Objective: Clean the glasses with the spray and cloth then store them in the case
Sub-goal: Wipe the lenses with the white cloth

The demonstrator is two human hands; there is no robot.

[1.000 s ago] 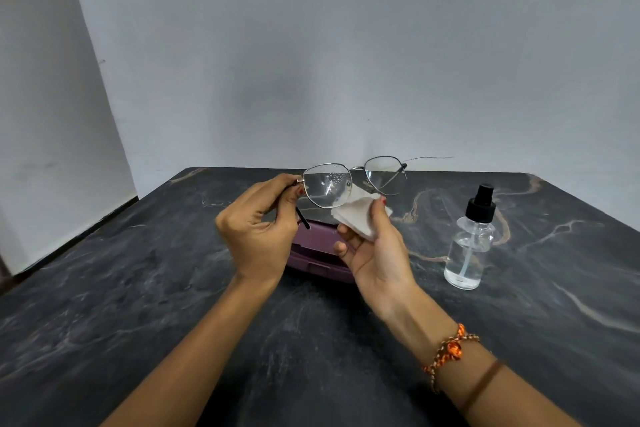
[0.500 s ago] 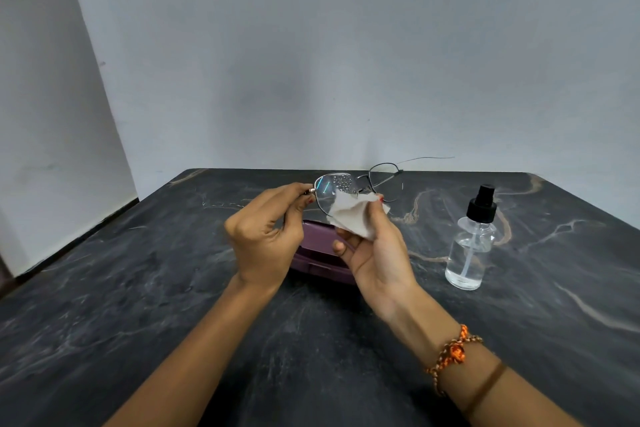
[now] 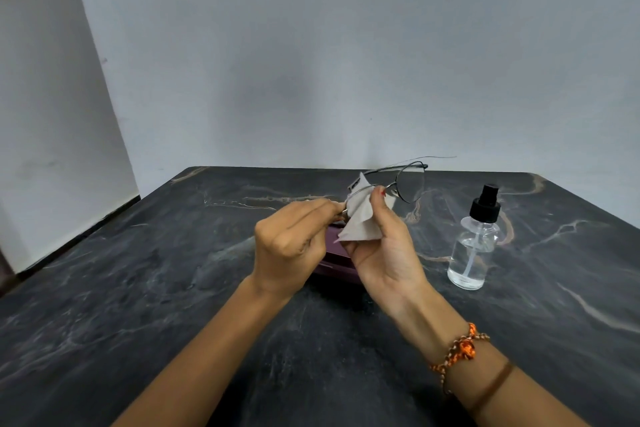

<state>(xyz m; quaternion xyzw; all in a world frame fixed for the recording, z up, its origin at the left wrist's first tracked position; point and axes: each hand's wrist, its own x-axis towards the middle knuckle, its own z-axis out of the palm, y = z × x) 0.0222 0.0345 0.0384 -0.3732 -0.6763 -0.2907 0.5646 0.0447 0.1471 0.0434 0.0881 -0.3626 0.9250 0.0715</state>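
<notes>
Nearest the camera, two bare forearms reach out over the dark, marble-veined stone counter, the right wrist wearing an orange beaded bracelet. Further out, the left hand has its fingers closed in a pinch on the left end of the thin wire-framed glasses, held above the counter. The right hand has its fingers gripping a pale grey cleaning cloth folded over the left lens. A second ago that lens was bare and beaded with spray droplets, with the cloth held just below it; now the cloth covers it and the frame has turned edge-on, so wiping has begun. The right lens is still uncovered and, by my judgement, comes next. Under the hands lies the maroon glasses case, mostly hidden. To the right, well apart, stands the clear spray bottle with a black pump. Beyond is a plain grey wall.
</notes>
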